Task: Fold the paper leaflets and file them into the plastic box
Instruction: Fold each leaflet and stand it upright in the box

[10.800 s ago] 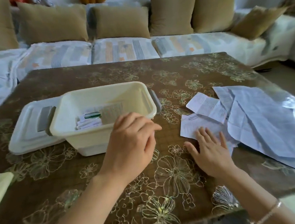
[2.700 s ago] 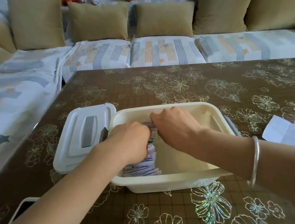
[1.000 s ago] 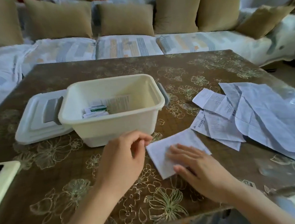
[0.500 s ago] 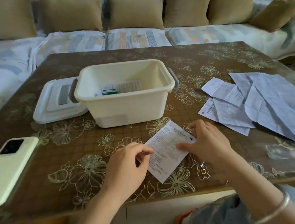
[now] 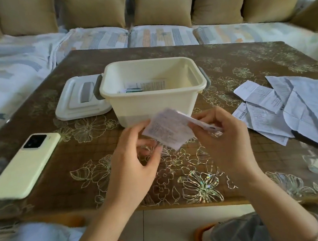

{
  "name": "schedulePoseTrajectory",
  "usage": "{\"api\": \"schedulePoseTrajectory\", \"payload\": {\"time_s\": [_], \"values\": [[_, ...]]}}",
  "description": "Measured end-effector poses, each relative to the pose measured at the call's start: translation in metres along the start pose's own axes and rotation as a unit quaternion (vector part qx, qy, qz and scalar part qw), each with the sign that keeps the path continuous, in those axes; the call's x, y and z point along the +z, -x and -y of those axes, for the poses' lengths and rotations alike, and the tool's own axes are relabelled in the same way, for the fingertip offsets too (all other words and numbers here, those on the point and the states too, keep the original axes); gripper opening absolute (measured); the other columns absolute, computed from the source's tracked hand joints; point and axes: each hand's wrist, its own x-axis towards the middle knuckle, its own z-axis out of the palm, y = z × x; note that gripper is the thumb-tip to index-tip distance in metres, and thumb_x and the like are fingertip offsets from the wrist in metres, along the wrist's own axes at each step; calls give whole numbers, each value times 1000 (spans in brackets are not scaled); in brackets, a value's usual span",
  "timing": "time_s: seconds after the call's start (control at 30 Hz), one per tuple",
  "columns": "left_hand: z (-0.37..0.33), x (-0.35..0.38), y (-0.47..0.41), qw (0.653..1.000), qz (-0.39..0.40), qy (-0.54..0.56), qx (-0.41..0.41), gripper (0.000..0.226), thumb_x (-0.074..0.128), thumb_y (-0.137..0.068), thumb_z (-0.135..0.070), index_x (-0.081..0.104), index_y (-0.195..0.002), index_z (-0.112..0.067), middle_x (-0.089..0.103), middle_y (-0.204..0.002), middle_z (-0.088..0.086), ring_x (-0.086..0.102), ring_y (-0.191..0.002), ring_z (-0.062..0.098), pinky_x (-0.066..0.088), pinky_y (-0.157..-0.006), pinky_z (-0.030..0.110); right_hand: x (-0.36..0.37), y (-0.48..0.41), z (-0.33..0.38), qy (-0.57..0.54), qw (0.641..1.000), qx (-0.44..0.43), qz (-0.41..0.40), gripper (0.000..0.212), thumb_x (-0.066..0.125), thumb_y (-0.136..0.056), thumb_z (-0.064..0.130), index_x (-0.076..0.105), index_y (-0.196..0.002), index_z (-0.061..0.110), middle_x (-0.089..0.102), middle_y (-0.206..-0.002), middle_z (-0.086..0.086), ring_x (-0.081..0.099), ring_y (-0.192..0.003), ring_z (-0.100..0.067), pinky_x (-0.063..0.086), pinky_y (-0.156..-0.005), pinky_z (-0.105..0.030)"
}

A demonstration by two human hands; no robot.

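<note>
A small printed paper leaflet (image 5: 169, 131) is lifted off the table in front of the cream plastic box (image 5: 153, 105). My left hand (image 5: 136, 160) pinches its left edge between thumb and fingers. My right hand (image 5: 226, 139) grips its right side, where the paper bends over in a fold. The leaflet is motion-blurred. Inside the box, folded leaflets (image 5: 142, 86) stand at the left. More unfolded leaflets (image 5: 286, 106) lie in a pile on the right of the table.
The box lid (image 5: 80, 100) lies flat to the left of the box. A pale green phone (image 5: 24, 165) lies face down at the left front of the brown flowered table (image 5: 101, 172). A sofa with tan cushions (image 5: 92, 11) runs behind.
Both hands have lifted the leaflet off the table and begun bending its right side over. The view has tilted down and back slightly.
</note>
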Motion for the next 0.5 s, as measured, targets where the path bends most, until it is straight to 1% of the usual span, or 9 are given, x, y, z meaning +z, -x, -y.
{"api": "schedulePoseTrajectory", "payload": {"time_s": [0.03,0.07,0.1,0.17,0.27,0.33,0.37,0.43,0.5], "values": [[-1,-5,-1,1000,-28,8,8,63,75,-80,-16,47,-136,-21,63,-115,3,66,-93,9,53,-79,18,3,2,6,19,996,-90,-6,17,74,-75,1,59,-73,8,71,-89,9,64,-76,-1,48,-61,-15],[-1,-10,-2,999,-42,8,11,73,78,-77,-14,42,-140,-21,61,-120,5,65,-99,10,52,-83,18,6,5,9,53,985,-165,-1,15,72,-73,-1,58,-73,6,71,-97,6,66,-85,-5,52,-63,-20],[1,-14,-3,999,-41,4,12,82,81,-72,-11,40,-142,-23,58,-126,5,63,-105,9,51,-87,18,8,8,8,90,971,-221,8,14,70,-70,-3,58,-71,5,71,-102,4,67,-88,-10,54,-61,-25],[9,-20,0,1000,-13,-15,15,87,85,-66,-5,43,-140,-24,51,-136,0,57,-115,7,50,-90,15,15,13,-2,137,952,-270,43,17,71,-68,-3,57,-71,7,71,-107,4,68,-95,-14,56,-60,-30],[27,-20,12,996,40,-85,6,62,84,-65,-3,65,-119,-26,53,-131,-13,51,-121,3,44,-96,11,26,25,-20,156,949,-244,127,36,76,-66,4,51,-85,23,71,-110,7,65,-107,-11,59,-73,-31],[36,-17,21,990,53,-133,8,43,81,-66,-12,73,-105,-28,60,-120,-19,50,-118,5,38,-96,9,30,32,-27,160,949,-207,174,45,79,-64,6,50,-89,29,72,-106,9,66,-104,-10,58,-76,-34],[40,-15,25,988,54,-146,11,36,81,-67,-15,75,-100,-29,63,-113,-21,51,-114,7,38,-95,12,31,35,-30,165,949,-192,188,41,78,-64,8,53,-88,28,72,-102,11,67,-99,-9,57,-76,-34],[44,-12,29,989,48,-142,13,28,82,-69,-16,76,-93,-29,65,-101,-25,54,-107,9,44,-93,25,31,38,-34,159,954,-161,197,27,74,-66,13,58,-84,27,71,-95,18,65,-89,-4,54,-78,-33],[45,-10,30,992,35,-124,13,15,73,-76,-28,77,-90,-29,65,-93,-26,58,-102,10,50,-87,34,31,41,-35,136,965,-113,195,18,73,-74,22,59,-82,28,70,-93,21,62,-86,0,52,-79,-32]]}}
